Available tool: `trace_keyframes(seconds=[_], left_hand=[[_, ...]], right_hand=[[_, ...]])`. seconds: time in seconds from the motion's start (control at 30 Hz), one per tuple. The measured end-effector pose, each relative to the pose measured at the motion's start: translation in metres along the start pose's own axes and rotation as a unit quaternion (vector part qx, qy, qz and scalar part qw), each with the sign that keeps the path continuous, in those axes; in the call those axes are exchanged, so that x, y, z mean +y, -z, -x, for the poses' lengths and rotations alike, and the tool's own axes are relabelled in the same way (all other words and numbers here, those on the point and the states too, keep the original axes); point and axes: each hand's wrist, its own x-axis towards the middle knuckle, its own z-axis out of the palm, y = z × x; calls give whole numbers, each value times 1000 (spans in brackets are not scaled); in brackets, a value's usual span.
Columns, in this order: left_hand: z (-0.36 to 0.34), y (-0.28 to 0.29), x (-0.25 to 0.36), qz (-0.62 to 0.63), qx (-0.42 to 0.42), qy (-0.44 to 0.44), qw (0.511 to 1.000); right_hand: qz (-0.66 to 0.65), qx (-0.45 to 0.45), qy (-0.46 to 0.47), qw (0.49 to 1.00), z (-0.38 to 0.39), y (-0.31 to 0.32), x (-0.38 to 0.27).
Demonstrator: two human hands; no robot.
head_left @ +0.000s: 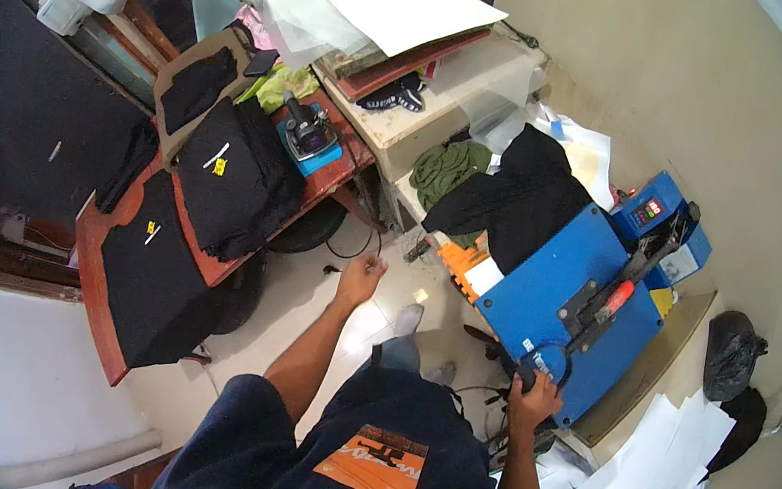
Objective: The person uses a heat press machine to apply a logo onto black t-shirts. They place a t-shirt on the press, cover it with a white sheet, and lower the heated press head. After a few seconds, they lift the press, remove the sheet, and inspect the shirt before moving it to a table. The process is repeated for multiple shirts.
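Observation:
My right hand [535, 400] is closed on a black handle at the front end of a blue heat press [533, 306] at the right; the press has a red grip on its upper lever. My left hand [361, 278] hangs over the tiled floor, between the press and the red wooden table [111, 324], with its fingers curled; whether they hold anything is not clear. Black fabric [510, 192] and an orange piece [460, 255] lie beside the press. Stacked black fabric pieces [239, 181] with small labels cover much of the table, near a clothes iron [311, 136] on a blue mat.
A cream cabinet [483, 71] at the back holds paper sheets [407, 4] and olive cloth [442, 171]. A blue control box [644, 212] stands behind the press. Loose papers [651, 466] and a black bag [734, 352] are at the right. Cables run across the floor.

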Motion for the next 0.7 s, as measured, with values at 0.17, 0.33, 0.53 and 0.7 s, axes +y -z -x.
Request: trace_keyframes(seconds=[0.17, 0.33, 0.53, 0.7], left_hand=[[-174, -6, 71, 285, 31, 59, 956], [-308, -26, 134, 578, 107, 185, 788], [-393, -39, 153, 514, 244, 318, 759], [-420, -46, 130, 496, 322, 363, 720]], right_hand=[[6, 63, 68, 996, -6, -10, 6], [39, 16, -5, 999, -14, -16, 0], [60, 55, -58, 995, -16, -18, -17], [52, 56, -99, 992, -18, -17, -20]])
